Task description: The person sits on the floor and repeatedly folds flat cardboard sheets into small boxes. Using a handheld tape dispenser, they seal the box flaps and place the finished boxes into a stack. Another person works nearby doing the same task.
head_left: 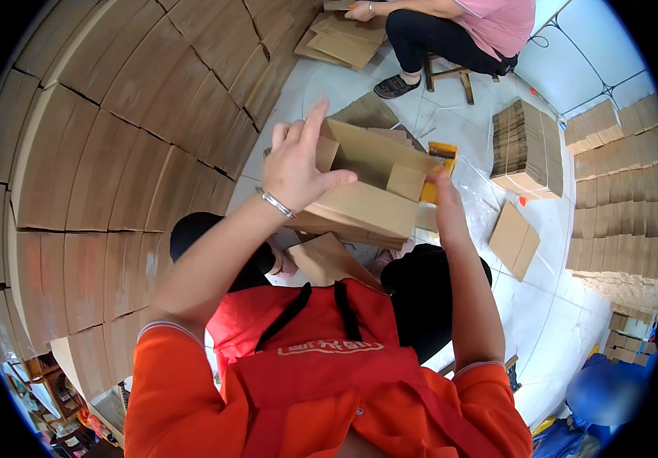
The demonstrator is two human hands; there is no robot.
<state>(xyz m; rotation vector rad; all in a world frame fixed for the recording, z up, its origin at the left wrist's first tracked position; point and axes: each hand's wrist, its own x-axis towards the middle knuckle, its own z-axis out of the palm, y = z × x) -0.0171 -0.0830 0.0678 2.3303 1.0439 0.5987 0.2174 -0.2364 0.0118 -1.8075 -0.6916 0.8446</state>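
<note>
An open cardboard box stands between my knees, its hollow facing up and small flaps folded in at both ends. My left hand is open at the box's left end, its fingers stretched upward and its thumb reaching over the near wall. At the right end my right hand is closed on a yellow tape dispenser, close against the box wall; most of its fingers are hidden. Under the box lie more flat cardboard pieces.
Stacked cartons form a wall along my left. A strapped bundle of flattened cardboard and a loose piece lie on the tiled floor to the right. Further right rise more cardboard stacks. Another person sits on a low stool ahead, handling cardboard.
</note>
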